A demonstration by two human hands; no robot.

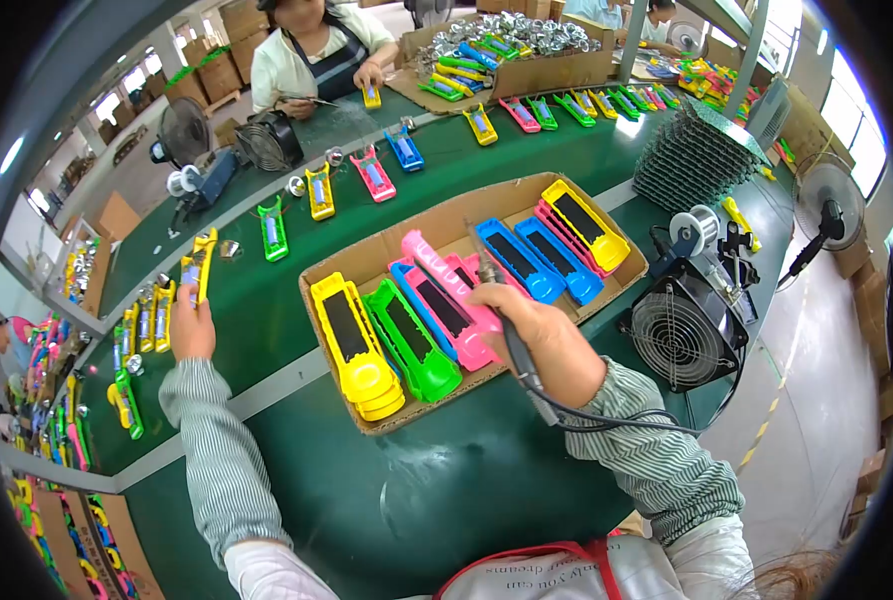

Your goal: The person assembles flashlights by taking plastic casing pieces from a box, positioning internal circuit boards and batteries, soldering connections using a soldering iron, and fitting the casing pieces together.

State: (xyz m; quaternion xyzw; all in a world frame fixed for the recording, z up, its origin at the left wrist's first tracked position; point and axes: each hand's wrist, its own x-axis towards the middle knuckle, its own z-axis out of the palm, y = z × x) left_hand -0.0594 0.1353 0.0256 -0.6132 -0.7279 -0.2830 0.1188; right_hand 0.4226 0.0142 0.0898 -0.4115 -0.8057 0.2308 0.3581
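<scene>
My left hand (193,328) is closed around the lower end of a yellow plastic flashlight housing (202,262), held upright at the left over the green belt. My right hand (551,335) grips a soldering iron (517,358) like a pen, its tip pointing away above the box and its cable running back past my wrist. Under that hand stands a cardboard box (374,422) with stacked housings in yellow, green, pink and blue. A yellow housing (352,340), a green housing (413,345) and a blue housing (519,262) show dark strips inside.
Wired housings, among them a green one (272,230), line the belt. A small fan (674,325) and a solder reel (694,230) stand right of the box, near stacked metal trays (696,150). Across the belt a person (316,60) handles a yellow housing.
</scene>
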